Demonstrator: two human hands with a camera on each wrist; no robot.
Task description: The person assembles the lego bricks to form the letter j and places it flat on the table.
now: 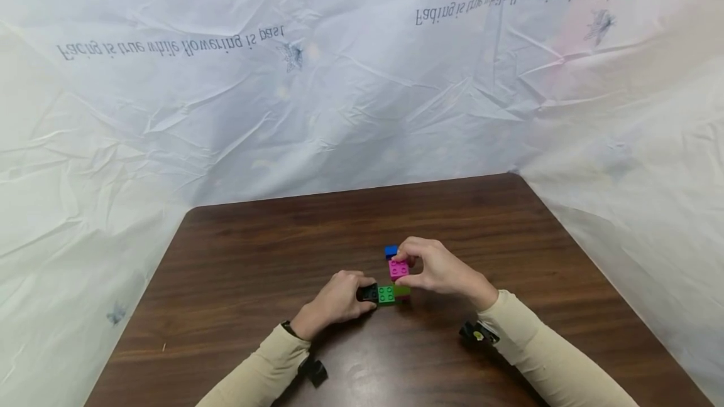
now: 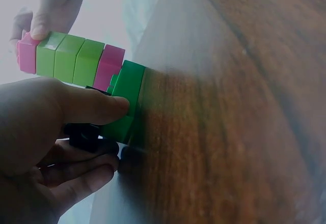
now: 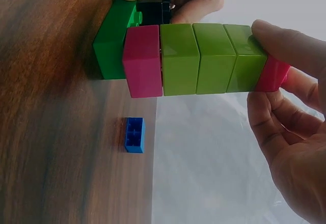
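A tower of toy building bricks stands on the table. Lowest is a green brick (image 3: 113,40), with a black brick (image 1: 369,293) on it. Beside the black one rises a column: a pink brick (image 3: 142,62), three lime bricks (image 3: 214,59) and a pink top brick (image 1: 398,269). My left hand (image 1: 342,297) grips the base, thumb against the green brick's side and fingers round by the black brick. With thumb and fingers, my right hand (image 1: 438,267) pinches the pink top brick. Some of the black brick is hidden by my left hand.
A blue brick (image 3: 134,135) lies on the wooden table (image 1: 271,237), apart from the tower and beyond it in the head view. White sheeting (image 1: 339,99) with printed text hangs behind the table and along both sides.
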